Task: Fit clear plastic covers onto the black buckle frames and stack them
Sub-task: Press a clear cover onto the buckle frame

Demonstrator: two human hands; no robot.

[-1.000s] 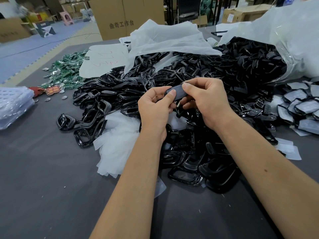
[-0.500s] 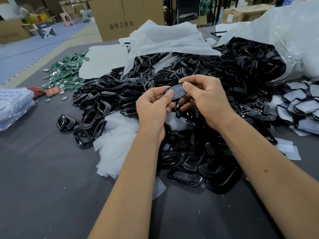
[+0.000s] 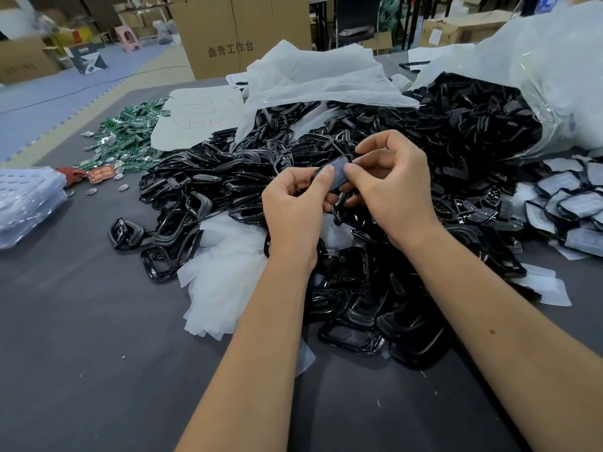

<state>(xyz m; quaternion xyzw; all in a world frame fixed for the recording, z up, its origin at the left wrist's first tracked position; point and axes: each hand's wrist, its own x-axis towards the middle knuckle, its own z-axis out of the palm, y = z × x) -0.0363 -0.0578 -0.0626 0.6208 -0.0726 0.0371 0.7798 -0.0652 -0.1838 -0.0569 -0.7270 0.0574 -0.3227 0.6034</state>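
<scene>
Above the middle of the table my left hand [image 3: 295, 207] and my right hand [image 3: 390, 187] together pinch one black buckle frame with a clear cover [image 3: 337, 172], thumbs pressing on its greyish face. Beneath and behind them spreads a big heap of loose black buckle frames [image 3: 424, 141]. At the far right lie several covered frames [image 3: 567, 200], overlapping each other. A small pile of clear plastic covers [image 3: 222, 275] rests left of my left forearm.
An open clear bag [image 3: 538, 70] at the back right spills black frames. White plastic sheeting [image 3: 313, 73] drapes over the heap. Green circuit boards [image 3: 127, 135] lie at back left, a stack of clear trays [image 3: 26, 203] at the left edge. The grey table [image 3: 98, 353] is bare in front.
Both hands have shifted slightly, and the frame between them has turned a little while the thumbs keep pressing on the cover.
</scene>
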